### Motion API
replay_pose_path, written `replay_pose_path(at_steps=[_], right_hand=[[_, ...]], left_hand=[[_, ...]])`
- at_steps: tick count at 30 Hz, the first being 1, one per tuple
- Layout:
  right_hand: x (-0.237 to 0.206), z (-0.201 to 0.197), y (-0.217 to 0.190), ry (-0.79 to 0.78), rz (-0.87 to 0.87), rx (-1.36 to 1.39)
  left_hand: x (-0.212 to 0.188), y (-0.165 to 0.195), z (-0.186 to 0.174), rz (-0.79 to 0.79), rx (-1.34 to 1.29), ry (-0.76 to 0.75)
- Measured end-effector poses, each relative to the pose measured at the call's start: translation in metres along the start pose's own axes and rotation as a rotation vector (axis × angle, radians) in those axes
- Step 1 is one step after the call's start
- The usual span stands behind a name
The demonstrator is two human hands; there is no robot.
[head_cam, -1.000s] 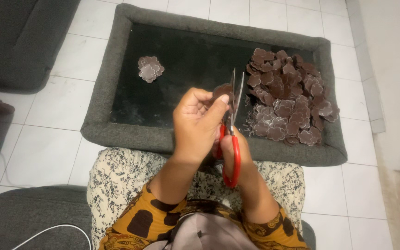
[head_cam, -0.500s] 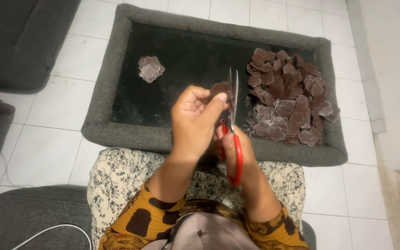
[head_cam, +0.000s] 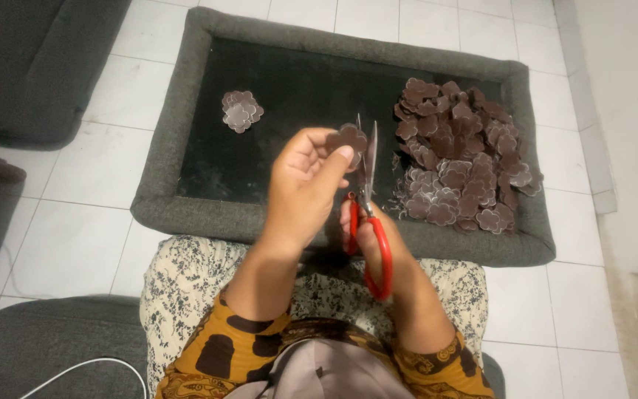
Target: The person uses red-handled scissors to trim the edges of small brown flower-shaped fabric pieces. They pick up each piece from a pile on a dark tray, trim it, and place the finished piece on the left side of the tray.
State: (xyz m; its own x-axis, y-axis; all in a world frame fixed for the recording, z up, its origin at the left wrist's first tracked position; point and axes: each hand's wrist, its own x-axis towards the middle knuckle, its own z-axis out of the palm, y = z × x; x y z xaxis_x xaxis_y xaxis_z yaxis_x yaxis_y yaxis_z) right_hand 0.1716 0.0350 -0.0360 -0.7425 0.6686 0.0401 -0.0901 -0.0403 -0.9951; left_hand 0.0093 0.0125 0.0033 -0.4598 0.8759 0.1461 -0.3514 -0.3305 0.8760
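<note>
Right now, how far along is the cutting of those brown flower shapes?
Early, it seems. A small stack of flower-shaped pieces lies alone at the left of the grey-rimmed tray, apparently finished. In hand: the left hand holds one brown piece against the red-handled scissors worked by the right hand. The large heap at the tray's right looks left to do.

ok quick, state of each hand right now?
Left hand: closed, pinching a brown flower-shaped cutout between thumb and fingers.
Right hand: closed, fingers through the red handles of the scissors, blades up beside the cutout.
</note>
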Motion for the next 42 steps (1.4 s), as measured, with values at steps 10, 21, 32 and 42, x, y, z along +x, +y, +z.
replay_pose_path(at_steps=[10, 21, 32, 42], right_hand=[[-0.001, 0.001, -0.003, 0.02, 0.041, 0.026], [-0.003, 0.008, -0.009, 0.025, 0.002, 0.076], [-0.004, 0.0, -0.005, -0.004, -0.034, 0.004], [-0.004, -0.001, -0.002, -0.034, -0.041, 0.051]], left_hand=[[-0.011, 0.016, 0.015, 0.077, 0.003, 0.017], [-0.019, 0.031, 0.025, 0.036, 0.008, 0.044], [-0.021, 0.024, 0.024, 0.046, 0.02, 0.058], [-0.018, 0.011, 0.019, 0.107, -0.007, 0.041]])
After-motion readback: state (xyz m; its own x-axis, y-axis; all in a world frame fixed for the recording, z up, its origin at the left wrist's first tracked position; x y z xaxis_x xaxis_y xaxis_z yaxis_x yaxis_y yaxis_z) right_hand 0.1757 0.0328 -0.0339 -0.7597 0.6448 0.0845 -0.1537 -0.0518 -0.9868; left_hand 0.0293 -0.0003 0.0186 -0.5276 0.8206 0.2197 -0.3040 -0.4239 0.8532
